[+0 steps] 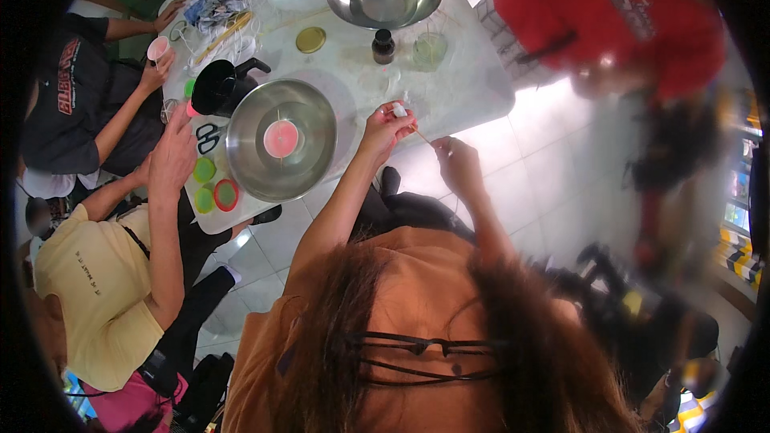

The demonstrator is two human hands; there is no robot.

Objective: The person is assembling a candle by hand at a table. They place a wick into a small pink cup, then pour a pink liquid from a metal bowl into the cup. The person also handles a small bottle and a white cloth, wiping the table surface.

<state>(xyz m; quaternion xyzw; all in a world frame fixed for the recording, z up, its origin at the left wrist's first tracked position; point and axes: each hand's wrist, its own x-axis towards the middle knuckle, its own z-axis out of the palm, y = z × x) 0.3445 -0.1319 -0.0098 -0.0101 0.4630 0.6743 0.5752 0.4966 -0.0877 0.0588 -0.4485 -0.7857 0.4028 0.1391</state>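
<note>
Over the near edge of the white table, my left hand pinches a small white piece between its fingers; what it is made of I cannot tell. My right hand grips one end of a thin wooden stick, whose other end reaches my left fingers. To the left of my hands, a steel basin holds a paper cup with pink contents. A thin stick lies across the cup's top. Beyond my hands stand a dark bottle and a glass jar with a stick across it.
A large steel bowl and gold lid sit farther back. Left of the basin are a black pitcher, scissors and green lids. Co-workers' hands are at the left; a person in red is at the right.
</note>
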